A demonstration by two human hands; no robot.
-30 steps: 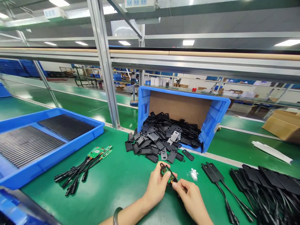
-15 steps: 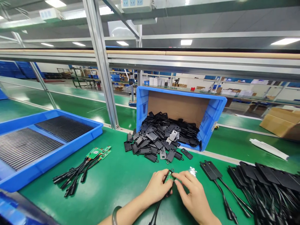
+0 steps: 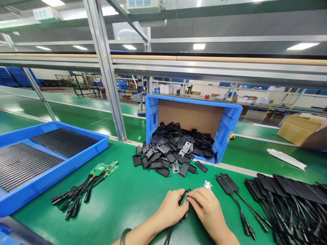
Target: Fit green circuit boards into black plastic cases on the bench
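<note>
My left hand (image 3: 173, 207) is closed round a small black plastic case with a green circuit board (image 3: 184, 198) tilted in it. Black cables (image 3: 168, 234) hang from below that hand toward the table's front edge. The fingertips of my right hand (image 3: 208, 211) are pinched at the board's upper right edge, touching it; what exactly lies between them is partly hidden. Beyond the hands, loose black case halves (image 3: 163, 158) spill from a tipped blue crate (image 3: 193, 99). A scrap of silvery material (image 3: 207, 184) lies just behind my right hand.
On the left are green circuit boards with black cables (image 3: 98, 172) and a blue tray (image 3: 103, 144) of dark slats. Cased units with cables (image 3: 227, 183) lie at right, beside a larger heap (image 3: 291, 190). A metal post (image 3: 106, 68) rises behind the table.
Both hands stay together at the case. The board and case now look turned more edge-on, with the right fingers closer in. The whole view has shifted slightly.
</note>
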